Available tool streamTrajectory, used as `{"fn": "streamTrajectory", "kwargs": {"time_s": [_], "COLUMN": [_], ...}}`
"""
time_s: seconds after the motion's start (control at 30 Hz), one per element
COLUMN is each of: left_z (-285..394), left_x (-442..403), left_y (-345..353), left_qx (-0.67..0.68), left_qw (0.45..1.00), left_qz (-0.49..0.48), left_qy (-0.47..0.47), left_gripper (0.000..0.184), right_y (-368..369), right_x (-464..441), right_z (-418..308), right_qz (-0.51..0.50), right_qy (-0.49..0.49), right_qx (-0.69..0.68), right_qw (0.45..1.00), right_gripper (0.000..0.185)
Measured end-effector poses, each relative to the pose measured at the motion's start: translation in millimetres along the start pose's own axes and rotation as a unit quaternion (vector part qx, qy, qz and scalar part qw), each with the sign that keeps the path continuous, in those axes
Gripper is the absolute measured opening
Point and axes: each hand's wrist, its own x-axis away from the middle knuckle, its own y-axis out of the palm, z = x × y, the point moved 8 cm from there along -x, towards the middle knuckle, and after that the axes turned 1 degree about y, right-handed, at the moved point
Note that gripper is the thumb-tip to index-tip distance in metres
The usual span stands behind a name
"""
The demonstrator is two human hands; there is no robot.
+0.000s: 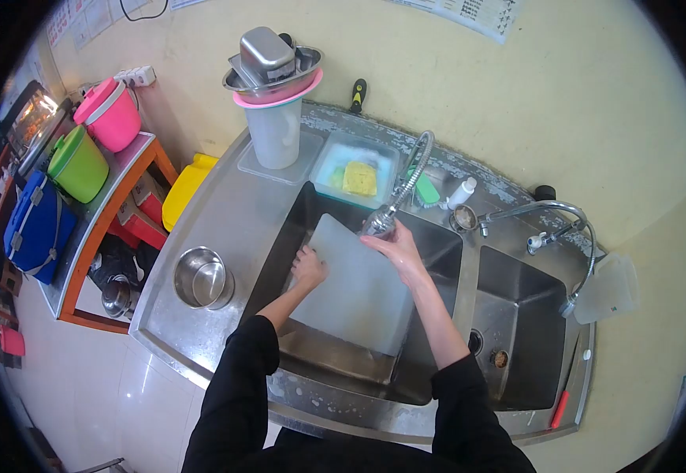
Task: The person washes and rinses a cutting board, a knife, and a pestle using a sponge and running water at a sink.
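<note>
A large white cutting board point(362, 292) leans in the bigger sink basin point(429, 378). My left hand point(310, 268) is at the board's upper left edge, its fingers bent against it; the thumb side is partly hidden. In my right hand point(400, 252) is the clear-tipped spray head point(379, 224) of a flexible metal faucet point(423, 146), closed in the fingers above the board's upper part. Whether water runs from it I cannot make out. Behind the basin, a yellow sponge point(359, 179) sits in a tub of soapy water point(329, 175).
A steel bowl point(201, 277) stands on the left counter. A tall white container point(273, 138) carries stacked metal pans point(267, 54). To the right are a smaller basin point(528, 331), a second faucet point(544, 206) and a red-handled knife point(560, 410). A green brush point(425, 189) lies near the white bottle point(462, 191).
</note>
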Motion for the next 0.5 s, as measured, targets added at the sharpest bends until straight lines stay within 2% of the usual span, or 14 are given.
{"fn": "streamTrajectory", "kwargs": {"time_s": [0.13, 0.3, 0.4, 0.5], "left_z": [1, 0, -4, -7], "left_x": [0, 24, 39, 60], "left_y": [-8, -23, -27, -35], "left_qx": [0.031, 0.080, 0.115, 0.164], "left_qw": [0.999, 0.994, 0.987, 0.980], "left_qz": [-0.001, 0.026, 0.045, 0.058], "left_qy": [0.026, 0.073, 0.106, 0.092], "left_gripper": [0.049, 0.038, 0.035, 0.033], "right_y": [0, -36, -45, -46], "right_x": [2, 2, 8, 13], "right_z": [1, 33, 28, 32], "right_qz": [0.010, -0.008, -0.035, 0.051], "right_qy": [0.005, -0.004, -0.016, -0.084], "right_qx": [0.009, 0.014, -0.036, -0.065], "right_qw": [1.000, 1.000, 0.999, 0.993], "right_gripper": [0.044, 0.050, 0.051, 0.044]}}
